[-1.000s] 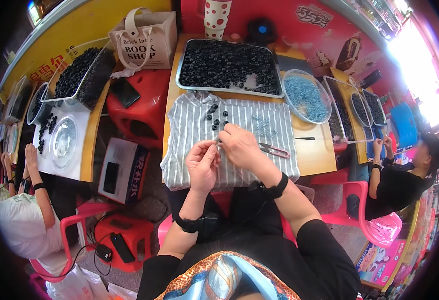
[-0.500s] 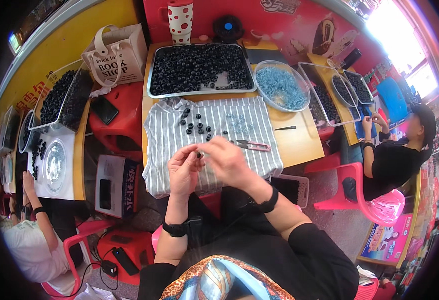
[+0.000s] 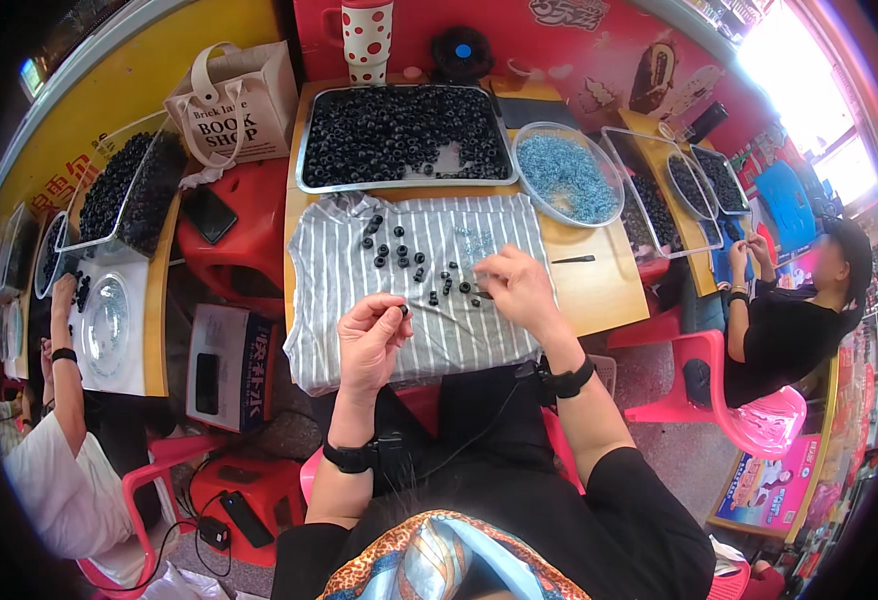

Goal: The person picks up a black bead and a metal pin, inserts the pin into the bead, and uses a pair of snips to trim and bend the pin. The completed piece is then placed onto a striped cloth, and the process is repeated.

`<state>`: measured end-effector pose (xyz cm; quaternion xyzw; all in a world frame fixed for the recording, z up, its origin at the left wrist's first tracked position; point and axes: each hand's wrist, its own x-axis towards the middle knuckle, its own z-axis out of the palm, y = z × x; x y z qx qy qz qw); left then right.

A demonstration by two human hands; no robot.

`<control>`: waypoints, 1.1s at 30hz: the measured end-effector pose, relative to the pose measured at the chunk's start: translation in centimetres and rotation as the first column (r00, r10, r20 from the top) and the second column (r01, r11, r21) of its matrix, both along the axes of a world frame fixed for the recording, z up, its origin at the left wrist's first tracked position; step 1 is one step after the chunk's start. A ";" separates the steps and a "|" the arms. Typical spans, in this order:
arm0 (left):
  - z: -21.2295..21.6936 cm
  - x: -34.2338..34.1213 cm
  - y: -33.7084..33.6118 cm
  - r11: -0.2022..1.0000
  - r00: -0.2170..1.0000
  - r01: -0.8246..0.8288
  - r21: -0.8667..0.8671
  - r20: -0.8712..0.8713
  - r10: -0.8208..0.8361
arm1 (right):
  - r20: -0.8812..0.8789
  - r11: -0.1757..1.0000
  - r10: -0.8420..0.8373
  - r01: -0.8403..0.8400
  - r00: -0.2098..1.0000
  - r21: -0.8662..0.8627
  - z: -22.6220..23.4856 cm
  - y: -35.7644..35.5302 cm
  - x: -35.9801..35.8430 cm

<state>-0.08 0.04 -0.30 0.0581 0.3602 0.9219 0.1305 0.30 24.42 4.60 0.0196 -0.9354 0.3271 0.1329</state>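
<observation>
A wooden table (image 3: 599, 290) is set in front of the seated person, and a striped grey cloth (image 3: 359, 300) is spread over its near part, apparently so that small pieces are kept from rolling off. Behind the cloth a large metal tray (image 3: 404, 180) heaped with black rings is kept within reach as the stock, and to its right a round clear bowl (image 3: 569, 175) of small blue pieces is placed. A cream tote bag (image 3: 244, 100) is stood on a red stool to the left, and a dotted cup (image 3: 367, 35) is seen at the far edge of the table. Other people are seated at side tables left and right, with trays of the same rings. A loose group of black rings (image 3: 399, 250) is scattered on the cloth between tray and hands. The left hand (image 3: 369, 340) is raised just above the cloth with thumb and forefinger pinched on a single black ring (image 3: 402, 311), held up where it can be seen. The right hand (image 3: 514, 290) is lowered onto the cloth, fingers curled at the rings near it; whether anything is gripped cannot be told.
</observation>
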 end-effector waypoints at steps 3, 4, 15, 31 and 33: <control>0.0 0.0 -0.1 1.000 1.000 0.021 -0.011 -0.015 -0.021 | -0.026 0.996 -0.007 0.005 1.000 -0.089 -0.1 0.1 -0.1; 0.1 0.0 0.0 0.999 1.000 0.026 -0.020 -0.010 -0.027 | -0.149 0.997 -0.080 0.080 0.986 -0.008 -0.2 0.4 0.0; 0.6 -0.1 -0.1 0.998 0.999 0.045 -0.043 0.015 -0.045 | -0.081 1.000 -0.012 0.014 0.997 0.026 -0.4 -0.4 -0.5; 0.6 0.0 -0.2 0.998 0.999 0.040 -0.046 0.020 -0.039 | -0.132 0.980 -0.045 0.018 0.990 -0.199 -1.0 0.6 -0.2; 0.5 0.0 -0.2 0.998 0.999 0.040 -0.040 0.018 -0.039 | -0.138 0.983 -0.038 0.012 0.990 -0.183 -0.4 0.7 -0.2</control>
